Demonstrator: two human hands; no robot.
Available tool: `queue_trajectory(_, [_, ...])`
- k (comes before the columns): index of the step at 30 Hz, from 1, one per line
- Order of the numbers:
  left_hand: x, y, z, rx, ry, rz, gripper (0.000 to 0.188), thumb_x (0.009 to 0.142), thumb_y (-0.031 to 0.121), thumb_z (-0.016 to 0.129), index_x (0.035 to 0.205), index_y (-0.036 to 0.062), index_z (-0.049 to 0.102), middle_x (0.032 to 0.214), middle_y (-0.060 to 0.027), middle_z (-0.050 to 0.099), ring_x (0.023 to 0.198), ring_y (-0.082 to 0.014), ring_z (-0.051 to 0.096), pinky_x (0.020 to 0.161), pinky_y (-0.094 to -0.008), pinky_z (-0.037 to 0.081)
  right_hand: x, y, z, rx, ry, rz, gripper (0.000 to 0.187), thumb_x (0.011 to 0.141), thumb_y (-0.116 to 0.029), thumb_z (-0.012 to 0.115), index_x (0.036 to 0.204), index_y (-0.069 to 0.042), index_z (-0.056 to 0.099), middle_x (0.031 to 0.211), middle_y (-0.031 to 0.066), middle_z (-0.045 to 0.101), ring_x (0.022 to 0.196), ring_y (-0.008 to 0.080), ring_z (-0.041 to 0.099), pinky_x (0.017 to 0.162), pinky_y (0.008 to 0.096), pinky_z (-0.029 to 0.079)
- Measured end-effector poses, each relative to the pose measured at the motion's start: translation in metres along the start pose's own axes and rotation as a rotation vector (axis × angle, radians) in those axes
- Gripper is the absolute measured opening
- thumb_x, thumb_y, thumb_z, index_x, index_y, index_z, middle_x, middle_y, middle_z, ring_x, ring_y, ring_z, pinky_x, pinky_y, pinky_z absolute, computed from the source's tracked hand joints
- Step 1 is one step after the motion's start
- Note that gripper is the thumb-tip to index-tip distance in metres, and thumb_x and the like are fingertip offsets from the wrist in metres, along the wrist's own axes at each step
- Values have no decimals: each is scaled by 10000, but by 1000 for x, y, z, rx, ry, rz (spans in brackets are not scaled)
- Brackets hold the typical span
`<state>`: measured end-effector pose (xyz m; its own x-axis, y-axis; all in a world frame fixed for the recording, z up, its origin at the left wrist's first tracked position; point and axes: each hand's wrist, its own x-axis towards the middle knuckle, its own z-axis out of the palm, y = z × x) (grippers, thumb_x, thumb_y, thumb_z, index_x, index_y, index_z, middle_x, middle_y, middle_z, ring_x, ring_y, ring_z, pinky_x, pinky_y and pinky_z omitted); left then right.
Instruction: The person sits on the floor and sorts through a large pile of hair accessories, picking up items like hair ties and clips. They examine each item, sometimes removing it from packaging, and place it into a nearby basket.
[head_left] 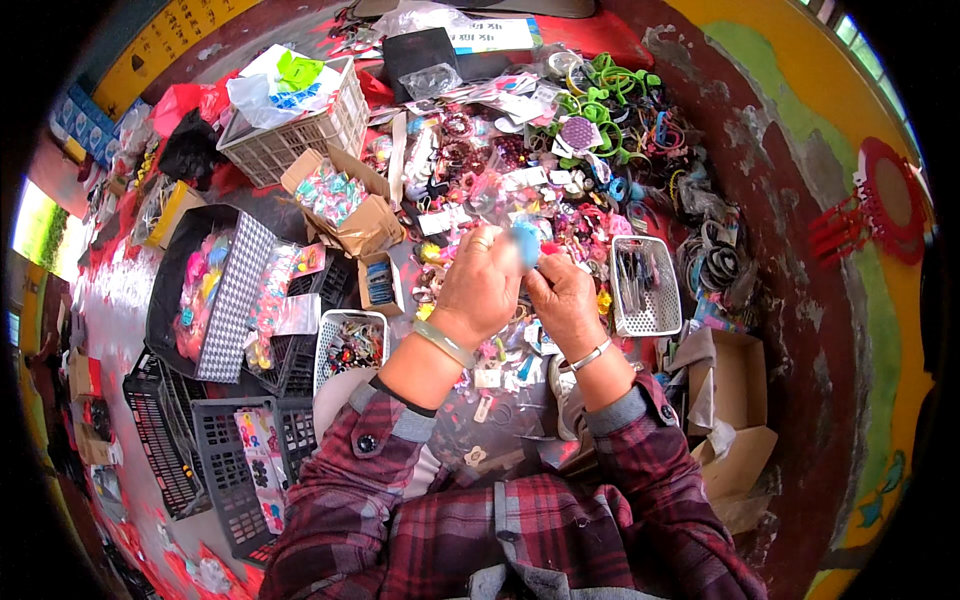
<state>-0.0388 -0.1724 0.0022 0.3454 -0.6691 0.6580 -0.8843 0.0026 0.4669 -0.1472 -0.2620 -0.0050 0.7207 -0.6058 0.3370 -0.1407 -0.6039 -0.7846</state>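
Observation:
My left hand (478,288) and my right hand (567,304) meet over a heap of hair accessories (520,180). Pinched between their fingertips is a small light-blue item (527,240), soft-looking and partly blurred, so its exact kind cannot be made out. The left fingers close on its left side and the right thumb and fingers grip its lower edge. Beneath and around my hands lie hair ties, clips and small white cards in many colours. Green headbands (610,85) are piled at the far right of the heap.
To the right stand a white basket (647,323) and an open cardboard box (738,375). On the left are a small white basket (374,318), a cardboard box of packets (370,236), a houndstooth-patterned box (237,300) and black crates (215,450). A large crate (350,110) sits farther back.

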Motion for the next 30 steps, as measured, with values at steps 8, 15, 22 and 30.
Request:
queue_trajectory(8, [-5,1,1,100,-217,3,182,759,91,500,881,-36,545,1036,-205,493,988,-373,456,875,-411,390,1,10,8,569,37,253,204,847,-94,531,1006,4,611,757,21,615,670,145,551,612,278,444])
queue_trajectory(15, [-1,1,0,-21,-112,56,117,770,67,488,756,-46,514,1056,-281,484,1016,-414,466,891,-430,393,3,5,0,177,7,-18,261,777,-94,562,1024,-20,603,817,138,614,742,261,579,680,329,461])
queue_trajectory(22, [-3,0,0,-72,-192,70,148,797,51,484,867,-70,533,1227,-352,368,1039,-422,491,863,-400,426,2,-19,-11,-264,-15,-19,287,740,-123,526,1002,-30,596,748,177,560,712,350,560,628,412,459])
queue_trajectory(30, [-6,6,5,-84,-227,156,111,787,15,476,793,-93,502,1231,-356,353,1158,-434,388,958,-404,364,3,-5,-12,-180,102,17,218,730,-128,565,929,-63,627,792,191,598,739,374,579,638,418,473])
